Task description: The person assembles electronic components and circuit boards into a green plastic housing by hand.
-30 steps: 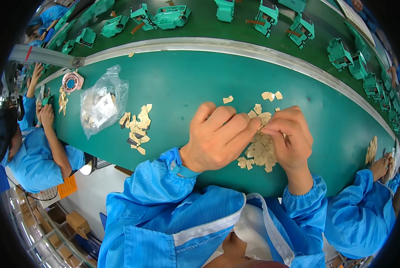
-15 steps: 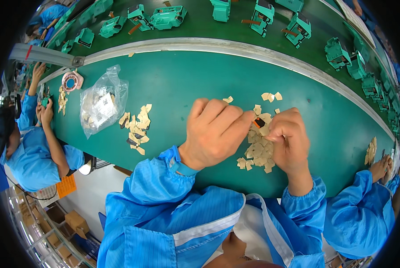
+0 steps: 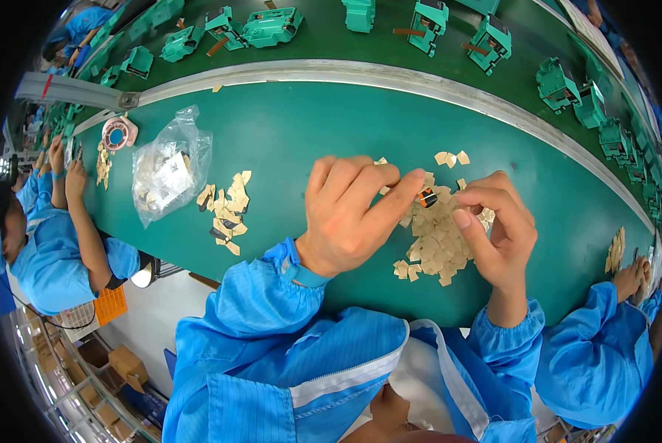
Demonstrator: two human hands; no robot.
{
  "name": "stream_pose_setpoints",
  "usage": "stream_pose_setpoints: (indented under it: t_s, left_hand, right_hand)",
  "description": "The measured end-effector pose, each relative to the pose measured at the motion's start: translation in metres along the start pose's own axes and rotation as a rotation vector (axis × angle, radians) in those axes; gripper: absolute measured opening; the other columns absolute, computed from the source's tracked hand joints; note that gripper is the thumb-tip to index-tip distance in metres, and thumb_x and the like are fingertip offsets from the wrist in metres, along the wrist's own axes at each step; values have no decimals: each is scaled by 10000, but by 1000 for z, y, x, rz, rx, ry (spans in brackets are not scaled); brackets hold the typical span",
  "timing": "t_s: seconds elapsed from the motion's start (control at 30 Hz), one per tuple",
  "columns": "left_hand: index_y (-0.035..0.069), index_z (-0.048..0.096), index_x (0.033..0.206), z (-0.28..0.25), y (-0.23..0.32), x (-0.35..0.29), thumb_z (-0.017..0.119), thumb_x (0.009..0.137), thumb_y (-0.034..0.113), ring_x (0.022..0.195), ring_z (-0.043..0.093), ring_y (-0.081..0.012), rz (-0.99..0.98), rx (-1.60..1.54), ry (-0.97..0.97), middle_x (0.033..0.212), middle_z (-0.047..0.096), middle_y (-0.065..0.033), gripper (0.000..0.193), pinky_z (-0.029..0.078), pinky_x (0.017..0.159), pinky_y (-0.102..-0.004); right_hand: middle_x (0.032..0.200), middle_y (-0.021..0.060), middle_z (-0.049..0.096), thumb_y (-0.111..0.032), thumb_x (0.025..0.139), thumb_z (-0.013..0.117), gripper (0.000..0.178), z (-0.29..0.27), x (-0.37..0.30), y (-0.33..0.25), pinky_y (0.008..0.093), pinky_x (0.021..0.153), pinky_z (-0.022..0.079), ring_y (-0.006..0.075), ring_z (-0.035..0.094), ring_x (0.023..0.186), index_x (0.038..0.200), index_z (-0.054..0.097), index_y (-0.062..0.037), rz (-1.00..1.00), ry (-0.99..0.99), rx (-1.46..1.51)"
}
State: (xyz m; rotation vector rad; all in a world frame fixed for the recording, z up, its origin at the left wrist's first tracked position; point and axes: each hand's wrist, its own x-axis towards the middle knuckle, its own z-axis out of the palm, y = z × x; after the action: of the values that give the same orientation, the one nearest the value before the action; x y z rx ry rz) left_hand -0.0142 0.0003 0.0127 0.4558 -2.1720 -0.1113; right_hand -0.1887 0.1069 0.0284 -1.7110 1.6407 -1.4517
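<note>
My left hand [image 3: 352, 210] is closed, its fingertips on a small black piece with an orange edge [image 3: 427, 197]. Right beside it, my right hand [image 3: 504, 232] has its thumb and forefinger curled toward each other. Whether a thin tan piece lies between those fingertips cannot be made out. Below both hands a heap of small, flat tan pieces [image 3: 436, 240] lies on the green worktable [image 3: 294, 140]. A few loose tan pieces [image 3: 451, 159] lie just beyond the heap.
To the left are a pile of tan and dark pieces [image 3: 229, 214], a clear plastic bag [image 3: 170, 173] and a tape roll [image 3: 118, 133]. Green housings [image 3: 427, 26] stand on the line behind a metal rail [image 3: 331, 71]. Co-workers in blue sit at left [image 3: 50, 251] and right [image 3: 597, 354].
My right hand has moved right, its fingers opening out from a tighter curl. My left forefinger has straightened over the black piece. The green housings at the back have shifted slightly left.
</note>
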Motion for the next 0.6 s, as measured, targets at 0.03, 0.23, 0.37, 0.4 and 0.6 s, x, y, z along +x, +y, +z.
stream_pose_setpoints:
  t_s: [0.03, 0.23, 0.37, 0.4, 0.6]
  left_hand:
    - [99, 712, 938, 1, 1, 0, 739, 534, 28, 706, 495, -186, 3, 3, -1, 795, 592, -2, 411, 365, 637, -322]
    - [104, 715, 926, 2, 4, 0, 738, 558, 57, 709, 495, -186, 19, 6, -48, 778, 585, 4, 372, 371, 644, -322]
    - [81, 711, 920, 4, 3, 3, 745, 597, 54, 712, 513, -195, 7, -69, -1, 777, 601, -9, 326, 401, 637, -315]
    - [81, 711, 920, 4, 3, 3, 745, 597, 54, 712, 513, -195, 4, -68, -1, 777, 601, -9, 326, 401, 637, -315]
    - [26, 689, 863, 5, 6, -2, 754, 618, -7, 682, 578, -210, -64, -330, -30, 773, 645, -69, 255, 461, 597, -296]
  right_hand:
    - [833, 83, 622, -32, 699, 748, 224, 2, 0, 0, 247, 588, 424, 151, 543, 684, 898, 649, 0, 2, 42, 49]
    - [814, 31, 581, -39, 748, 731, 163, 20, -5, 2, 210, 605, 369, 89, 473, 666, 877, 643, 8, 258, 19, 384]
    - [795, 20, 568, -17, 787, 698, 105, 23, -6, 0, 209, 596, 366, 73, 464, 674, 872, 645, 12, 371, 29, 510]
    - [796, 20, 570, -7, 795, 686, 90, 22, -7, 0, 206, 597, 364, 69, 462, 675, 873, 646, 14, 354, 33, 512]
    - [795, 25, 577, -2, 807, 669, 66, 23, -6, 1, 208, 591, 365, 74, 464, 668, 866, 647, 19, 314, 49, 463]
